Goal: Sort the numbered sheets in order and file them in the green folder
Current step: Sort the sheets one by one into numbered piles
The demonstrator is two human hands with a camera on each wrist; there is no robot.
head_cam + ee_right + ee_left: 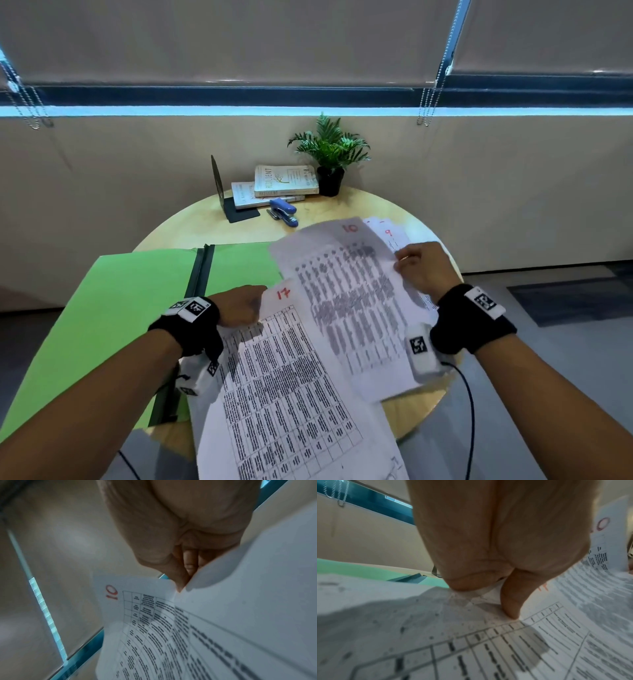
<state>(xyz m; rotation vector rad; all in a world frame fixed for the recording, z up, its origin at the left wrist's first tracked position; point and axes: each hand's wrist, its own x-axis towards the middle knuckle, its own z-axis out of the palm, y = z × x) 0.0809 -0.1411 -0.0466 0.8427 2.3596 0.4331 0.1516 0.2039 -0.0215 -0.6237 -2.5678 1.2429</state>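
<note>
White printed sheet marked 10 [346, 294] pinched by right hand [423, 269]; left hand [241, 306] grips sheet 17 [291, 383]. Risk: thin paper slipping, order scrambling.

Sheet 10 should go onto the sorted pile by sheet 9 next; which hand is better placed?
Right. The right hand already pinches sheet 10 beside sheet 9; the left hand holds sheet 17.

Red handwritten "17" at top of the sheet [287, 377] pinched by the left hand [241, 306]. Red "10" on the sheet [349, 298] in the right hand [423, 269]. Red "9" on the sheet [390, 233] behind it. Top book [286, 180]: "RESILIENT" on cover and spine. Table print unreadable.
</note>
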